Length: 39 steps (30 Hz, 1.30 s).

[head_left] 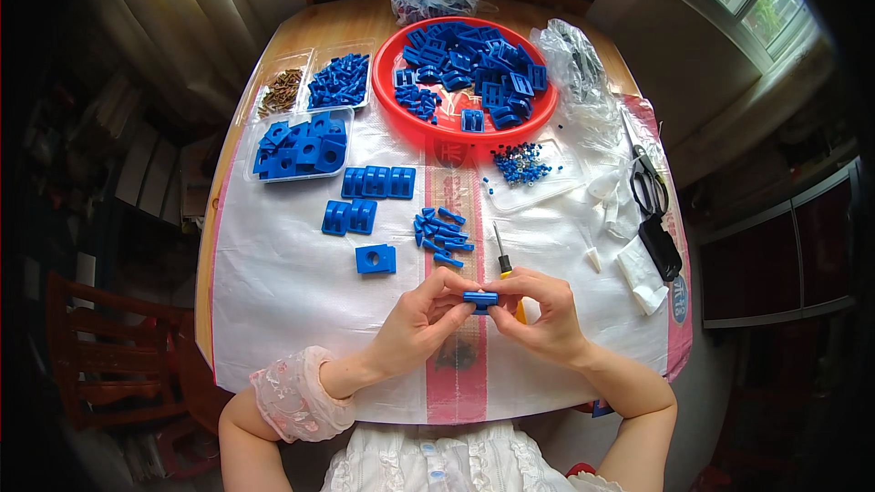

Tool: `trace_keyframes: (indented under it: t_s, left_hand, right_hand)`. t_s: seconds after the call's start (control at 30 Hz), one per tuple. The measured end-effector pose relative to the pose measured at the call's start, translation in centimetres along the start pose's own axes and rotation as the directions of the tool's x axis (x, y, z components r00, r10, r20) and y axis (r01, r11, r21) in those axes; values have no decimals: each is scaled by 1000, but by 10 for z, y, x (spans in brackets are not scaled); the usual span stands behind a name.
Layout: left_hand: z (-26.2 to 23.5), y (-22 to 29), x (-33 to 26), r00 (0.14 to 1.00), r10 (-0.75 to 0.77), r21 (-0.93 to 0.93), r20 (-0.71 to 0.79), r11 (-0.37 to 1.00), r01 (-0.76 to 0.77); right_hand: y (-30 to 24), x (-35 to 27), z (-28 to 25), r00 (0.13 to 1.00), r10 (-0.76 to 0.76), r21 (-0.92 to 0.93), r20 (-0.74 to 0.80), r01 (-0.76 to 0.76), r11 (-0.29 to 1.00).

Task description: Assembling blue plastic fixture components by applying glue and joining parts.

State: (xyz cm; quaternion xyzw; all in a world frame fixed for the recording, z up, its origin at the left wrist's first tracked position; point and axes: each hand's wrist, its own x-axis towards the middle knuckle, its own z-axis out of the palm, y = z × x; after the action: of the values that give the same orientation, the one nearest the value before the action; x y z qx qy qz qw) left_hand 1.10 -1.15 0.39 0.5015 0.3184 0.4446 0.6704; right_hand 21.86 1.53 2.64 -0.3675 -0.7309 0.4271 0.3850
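Observation:
Between my two hands I hold a small blue plastic part (480, 300) over the pink stripe of the table cover. My left hand (428, 314) pinches its left end with thumb and forefinger. At its right end, the fingers of my right hand (542, 310) are closed on the same part. A screwdriver (504, 262) with a black and yellow handle lies partly hidden behind my right hand. Just beyond my hands are a loose pile of small blue lever-like pieces (442, 232) and a blue square plate with a round hole (375, 260).
A red basin (387, 109) of blue parts stands at the back. Clear trays hold blue plates (301, 150), small blue pieces (339, 80) and brass-coloured screws (281, 93). Blue blocks (376, 182) sit in rows. Tiny blue pieces (524, 164), scissors (649, 187) and plastic bags (579, 73) lie to the right.

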Motion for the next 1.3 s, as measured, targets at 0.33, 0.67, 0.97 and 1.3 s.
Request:
trace_keyframes:
  t_s: [0.33,0.67,0.97,1.3]
  left_hand:
    - [1,-2,-2,995,101,103,-17,990,-99]
    - [-1,-6,-1,996,85,15,-25,996,-84]
    - [0,-4,-3,1000,17,-58,-8,998,-18]
    - [1,2,-4,998,-69,8,-8,998,69]
  right_hand:
    - [0,0,0,994,-110,-90,-22,107,990]
    - [-2,1,1,1000,-27,-3,-10,27,1000]
    - [-2,1,-2,1000,14,19,10,-14,1000]
    - [-7,2,-1,999,-28,-27,-23,28,999]
